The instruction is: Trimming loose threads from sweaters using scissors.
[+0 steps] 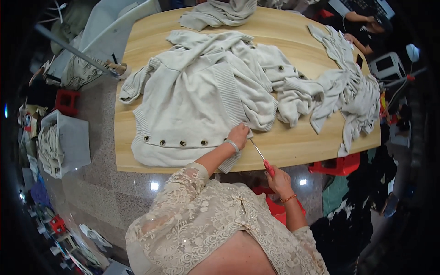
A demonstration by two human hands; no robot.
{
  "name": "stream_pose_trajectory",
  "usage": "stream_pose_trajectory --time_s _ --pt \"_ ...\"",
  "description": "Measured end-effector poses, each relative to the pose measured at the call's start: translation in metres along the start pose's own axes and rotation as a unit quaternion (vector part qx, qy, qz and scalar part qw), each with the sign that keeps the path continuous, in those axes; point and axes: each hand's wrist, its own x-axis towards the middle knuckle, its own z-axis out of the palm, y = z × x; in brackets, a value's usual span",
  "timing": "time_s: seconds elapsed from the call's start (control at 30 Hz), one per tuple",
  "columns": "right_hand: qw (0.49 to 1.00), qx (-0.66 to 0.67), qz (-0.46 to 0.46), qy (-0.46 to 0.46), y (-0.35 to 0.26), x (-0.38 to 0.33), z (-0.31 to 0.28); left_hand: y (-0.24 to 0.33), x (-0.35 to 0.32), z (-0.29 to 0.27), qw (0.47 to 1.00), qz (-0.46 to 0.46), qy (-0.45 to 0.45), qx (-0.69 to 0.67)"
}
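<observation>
A cream knitted cardigan with dark buttons along one band lies spread on the wooden table. With closed fingers, my left hand pinches the ribbed edge of this cardigan close to the table's near edge. Gripped in my right hand is a slim tool with a red handle and a thin metal shaft. Its shaft points up and left, and the tip ends beside my left fingers. What kind of tool it is I cannot make out.
More cream knitwear is heaped at the table's right, with another piece at the far edge. A person sits beyond the far right corner. Red stools stand below, and a white bin of garments is on the left floor.
</observation>
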Motion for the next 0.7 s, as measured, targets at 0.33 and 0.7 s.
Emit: stream_pose_trajectory --time_s 0.33,0.7 --pt "0.997 0.043 0.023 -0.055 -0.012 0.012 -0.019 -0.008 -0.007 -0.025 0.980 -0.035 -0.048 -0.189" --pt "0.988 0.036 -0.093 0.117 -0.034 0.055 0.001 -0.133 0.012 -0.227 0.900 -0.135 0.398 0.113"
